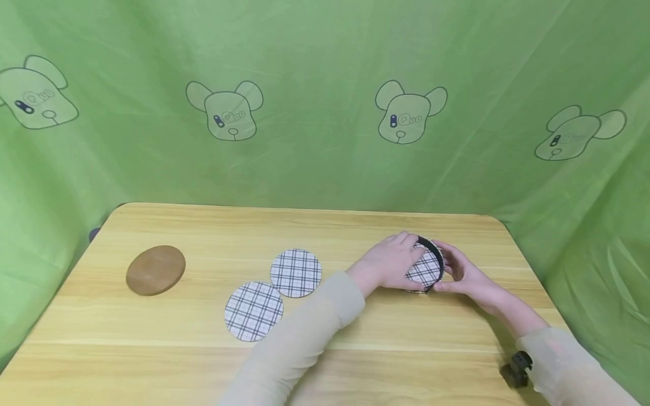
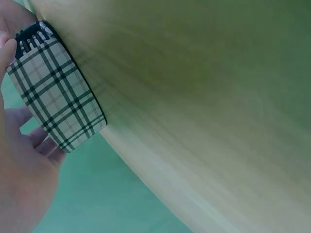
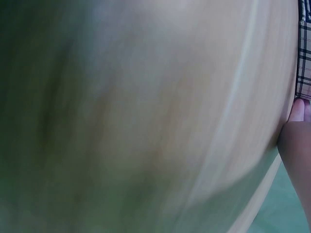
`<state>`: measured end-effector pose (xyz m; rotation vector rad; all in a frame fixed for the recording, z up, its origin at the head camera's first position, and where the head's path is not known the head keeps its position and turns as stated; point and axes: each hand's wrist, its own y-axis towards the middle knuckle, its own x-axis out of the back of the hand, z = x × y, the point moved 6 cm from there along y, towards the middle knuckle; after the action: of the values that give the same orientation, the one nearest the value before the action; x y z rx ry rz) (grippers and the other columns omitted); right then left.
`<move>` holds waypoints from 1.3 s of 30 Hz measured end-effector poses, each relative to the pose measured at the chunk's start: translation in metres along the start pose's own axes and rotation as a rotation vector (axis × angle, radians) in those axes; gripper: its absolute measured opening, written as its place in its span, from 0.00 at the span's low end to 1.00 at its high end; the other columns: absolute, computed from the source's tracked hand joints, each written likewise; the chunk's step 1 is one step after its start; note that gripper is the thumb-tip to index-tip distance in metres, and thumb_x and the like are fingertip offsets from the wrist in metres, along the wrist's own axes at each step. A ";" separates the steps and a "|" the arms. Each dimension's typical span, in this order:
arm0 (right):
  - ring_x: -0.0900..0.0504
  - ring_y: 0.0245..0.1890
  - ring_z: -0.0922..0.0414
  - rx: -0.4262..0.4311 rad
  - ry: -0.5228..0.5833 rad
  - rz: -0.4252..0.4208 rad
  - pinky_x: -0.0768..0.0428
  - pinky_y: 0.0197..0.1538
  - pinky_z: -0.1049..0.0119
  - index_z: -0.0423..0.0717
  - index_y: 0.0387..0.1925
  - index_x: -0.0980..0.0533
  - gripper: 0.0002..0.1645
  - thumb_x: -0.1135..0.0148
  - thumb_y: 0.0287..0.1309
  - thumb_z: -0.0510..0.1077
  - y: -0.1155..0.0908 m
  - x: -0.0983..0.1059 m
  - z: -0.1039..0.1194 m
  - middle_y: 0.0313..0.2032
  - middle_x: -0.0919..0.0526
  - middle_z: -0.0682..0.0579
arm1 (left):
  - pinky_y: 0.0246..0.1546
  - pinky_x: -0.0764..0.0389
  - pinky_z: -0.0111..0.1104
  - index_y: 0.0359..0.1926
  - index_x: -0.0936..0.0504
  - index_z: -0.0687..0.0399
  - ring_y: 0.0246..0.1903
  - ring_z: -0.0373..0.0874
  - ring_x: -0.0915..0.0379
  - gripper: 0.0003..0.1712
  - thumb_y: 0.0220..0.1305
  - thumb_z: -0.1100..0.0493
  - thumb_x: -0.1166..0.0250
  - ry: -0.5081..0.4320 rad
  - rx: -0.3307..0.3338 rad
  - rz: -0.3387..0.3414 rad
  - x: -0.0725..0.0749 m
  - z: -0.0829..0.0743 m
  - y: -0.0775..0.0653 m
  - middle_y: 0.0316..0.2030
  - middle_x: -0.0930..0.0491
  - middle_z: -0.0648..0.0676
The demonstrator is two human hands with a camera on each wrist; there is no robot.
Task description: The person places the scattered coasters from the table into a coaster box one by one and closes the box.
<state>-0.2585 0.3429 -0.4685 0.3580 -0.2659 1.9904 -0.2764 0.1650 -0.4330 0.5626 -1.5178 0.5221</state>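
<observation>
We look partway: fingers of left hand (image 1: 391,263) and right hand (image 1: 466,278) grip the plaid holder (image 2: 60,94) between them, coasters (image 2: 37,40) apparently slotted inside; two plaid coasters (image 1: 296,273) (image 1: 254,311) and brown disc (image 1: 156,270) lie loose left of the fingers on the tabletop (image 1: 386,361).

Green curtain (image 1: 315,175): hung from 9 through 12 to 3 o'clock.
Bear heads (image 1: 231,113): four are printed on it.
Wood-grained table (image 1: 406,355): set at 6 o'clock.
Dark object (image 1: 93,234): partly hidden beyond the table at 9 o'clock.
</observation>
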 end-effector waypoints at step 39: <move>0.27 0.60 0.73 -0.012 -0.003 -0.007 0.28 0.61 0.84 0.37 0.83 0.53 0.60 0.29 0.57 0.27 -0.001 0.000 0.001 0.64 0.31 0.64 | 0.87 0.47 0.42 0.80 0.34 0.51 0.81 0.52 0.44 0.45 0.74 0.30 0.42 0.092 -0.114 -0.039 0.033 0.028 -0.065 0.79 0.37 0.58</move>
<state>-0.2582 0.3433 -0.4675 0.3534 -0.2781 1.9804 -0.2566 0.0959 -0.4017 0.4724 -1.4368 0.4233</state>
